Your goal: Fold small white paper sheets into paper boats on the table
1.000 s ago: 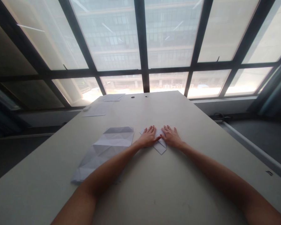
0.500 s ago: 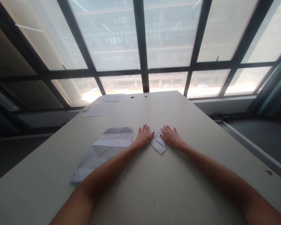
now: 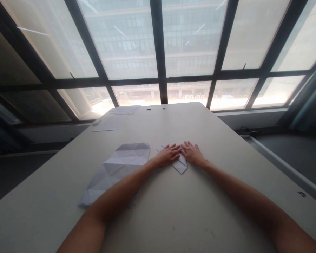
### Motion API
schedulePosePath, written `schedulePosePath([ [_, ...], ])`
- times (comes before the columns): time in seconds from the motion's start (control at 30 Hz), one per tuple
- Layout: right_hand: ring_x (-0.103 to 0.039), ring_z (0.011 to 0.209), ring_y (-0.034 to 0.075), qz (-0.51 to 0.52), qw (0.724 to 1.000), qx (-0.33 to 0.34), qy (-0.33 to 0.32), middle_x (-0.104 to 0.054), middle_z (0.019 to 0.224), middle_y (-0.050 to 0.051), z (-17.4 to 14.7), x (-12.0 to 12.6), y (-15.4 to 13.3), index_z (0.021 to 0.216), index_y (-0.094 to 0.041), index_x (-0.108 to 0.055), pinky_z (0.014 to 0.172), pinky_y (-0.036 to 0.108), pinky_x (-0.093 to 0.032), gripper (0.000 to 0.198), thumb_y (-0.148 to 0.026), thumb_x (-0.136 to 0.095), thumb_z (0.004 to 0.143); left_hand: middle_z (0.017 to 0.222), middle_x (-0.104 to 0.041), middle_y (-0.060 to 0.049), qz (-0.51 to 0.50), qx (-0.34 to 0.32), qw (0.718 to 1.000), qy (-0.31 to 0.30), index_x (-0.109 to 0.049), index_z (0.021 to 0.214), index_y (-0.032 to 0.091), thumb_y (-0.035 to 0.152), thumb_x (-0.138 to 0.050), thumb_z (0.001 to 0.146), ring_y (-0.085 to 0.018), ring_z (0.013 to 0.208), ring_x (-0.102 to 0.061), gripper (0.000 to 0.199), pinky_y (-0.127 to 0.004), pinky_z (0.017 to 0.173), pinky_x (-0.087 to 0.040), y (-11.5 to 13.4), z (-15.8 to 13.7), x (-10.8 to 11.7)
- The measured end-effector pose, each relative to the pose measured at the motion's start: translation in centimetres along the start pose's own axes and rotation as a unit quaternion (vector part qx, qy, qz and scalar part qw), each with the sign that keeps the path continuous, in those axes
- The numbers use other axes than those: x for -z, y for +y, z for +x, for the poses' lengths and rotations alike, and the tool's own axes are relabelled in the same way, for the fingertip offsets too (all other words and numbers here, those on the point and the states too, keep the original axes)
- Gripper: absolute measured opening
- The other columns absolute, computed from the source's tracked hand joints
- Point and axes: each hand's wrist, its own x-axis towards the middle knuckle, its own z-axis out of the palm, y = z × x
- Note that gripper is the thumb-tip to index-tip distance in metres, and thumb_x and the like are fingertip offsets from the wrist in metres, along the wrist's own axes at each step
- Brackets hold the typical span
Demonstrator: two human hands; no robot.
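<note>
A small folded sheet of white paper (image 3: 181, 167) lies flat on the table, its pointed end toward me. My left hand (image 3: 169, 154) rests across its left and middle part, palm down with the fingers stretched out. On its right edge lies my right hand (image 3: 192, 153), also flat with the fingers extended. The fingertips of both hands meet or nearly meet over the paper and hide much of it. A pale corner of the paper shows to the left, behind my left hand.
A larger creased sheet of paper (image 3: 126, 158) lies to the left, partly under my left forearm. More white sheets (image 3: 107, 123) are at the table's far left. The white table (image 3: 189, 123) reaches toward tall windows (image 3: 189, 35). A small dark mark (image 3: 302, 194) is near the right edge.
My left hand has slid to the right over the folded paper, close to my right hand, uncovering a corner at the left. The right hand has hardly moved.
</note>
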Motion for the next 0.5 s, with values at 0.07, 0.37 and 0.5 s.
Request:
schedulePosePath([
  [0.07,-0.021,0.148,0.027,0.001,1.0,-0.008,0.007,-0.03,0.16,0.012,0.1,0.0,0.2,0.148,-0.025,-0.041,0.116,0.054,-0.015,0.054,-0.049,-0.028,0.103,0.16,-0.031,-0.003,-0.005,-0.008,1.0,-0.003,-0.037,0.15,0.035,0.046,-0.034,0.103,-0.028,0.148,-0.025,0.048,-0.052,0.118,-0.021,0.0,-0.1,0.2],
  [0.37,-0.025,0.147,0.028,0.003,0.999,-0.038,0.03,-0.033,0.157,0.016,0.8,0.0,1.5,0.144,-0.021,-0.047,0.116,0.048,-0.019,0.048,-0.041,-0.038,0.101,0.158,-0.034,-0.003,-0.001,-0.023,1.0,-0.007,-0.037,0.151,0.033,0.052,-0.035,0.102,-0.029,0.148,-0.025,0.052,-0.052,0.118,-0.021,0.1,-0.2,0.5],
  [0.5,-0.031,0.143,0.027,0.019,0.997,-0.044,0.061,-0.04,0.153,0.016,0.7,0.0,1.5,0.141,-0.016,-0.049,0.116,0.044,-0.021,0.047,-0.036,-0.043,0.099,0.155,-0.038,0.001,-0.019,-0.033,0.999,-0.012,-0.048,0.144,0.036,0.052,-0.033,0.103,-0.027,0.147,-0.027,0.046,-0.051,0.118,-0.022,0.3,-0.4,1.1],
])
